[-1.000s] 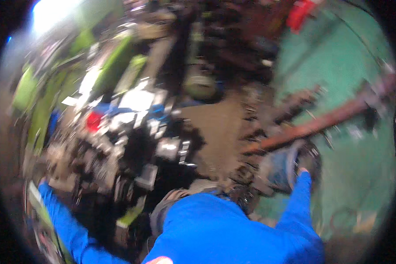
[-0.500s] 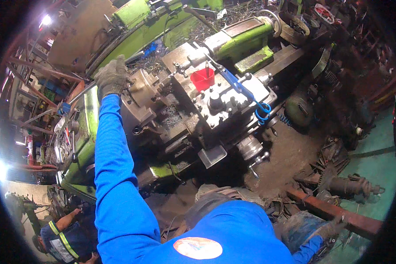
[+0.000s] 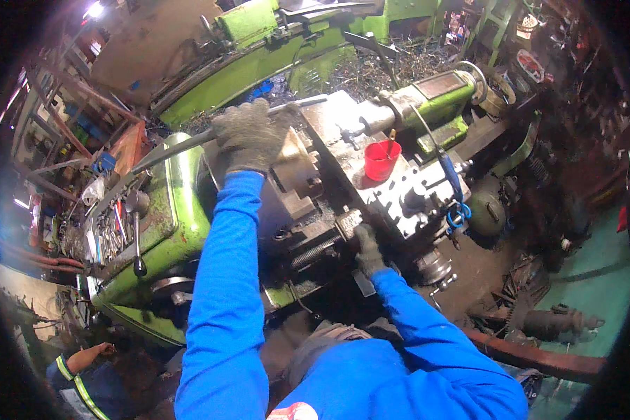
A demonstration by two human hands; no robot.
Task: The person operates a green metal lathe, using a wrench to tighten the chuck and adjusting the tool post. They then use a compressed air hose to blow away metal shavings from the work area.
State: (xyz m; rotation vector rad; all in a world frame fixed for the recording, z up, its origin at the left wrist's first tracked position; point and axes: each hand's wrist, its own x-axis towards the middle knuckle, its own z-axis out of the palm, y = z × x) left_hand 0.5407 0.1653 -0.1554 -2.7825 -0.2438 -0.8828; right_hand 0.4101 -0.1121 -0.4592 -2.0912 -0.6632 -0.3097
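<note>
My gloved left hand (image 3: pixel 248 136) is over the lathe chuck (image 3: pixel 290 168), its fingers wrapped round a long grey metal bar (image 3: pixel 171 150). The bar slants from above the green headstock (image 3: pixel 189 189) past the chuck toward the carriage. My right hand (image 3: pixel 367 248), gloved too, reaches to the near side of the carriage, beside a small metal block (image 3: pixel 350 222). Its fingers are partly hidden and blurred. On the carriage top stands a red cup (image 3: pixel 383 161) with a brush-like handle in it. A blue-handled tool with a coiled blue cord (image 3: pixel 458 214) lies to its right.
Hand tools (image 3: pixel 112 231) and a lever (image 3: pixel 139 245) are on the headstock's left end. The green tailstock (image 3: pixel 444 105) sits at far right. Metal shavings (image 3: pixel 343 77) lie behind the lathe. A person in a reflective-striped vest (image 3: pixel 84 385) is at lower left.
My left hand has moved right over the chuck, and the bar now shows in it. My right hand has come from the lower right up to the carriage. The view has shifted.
</note>
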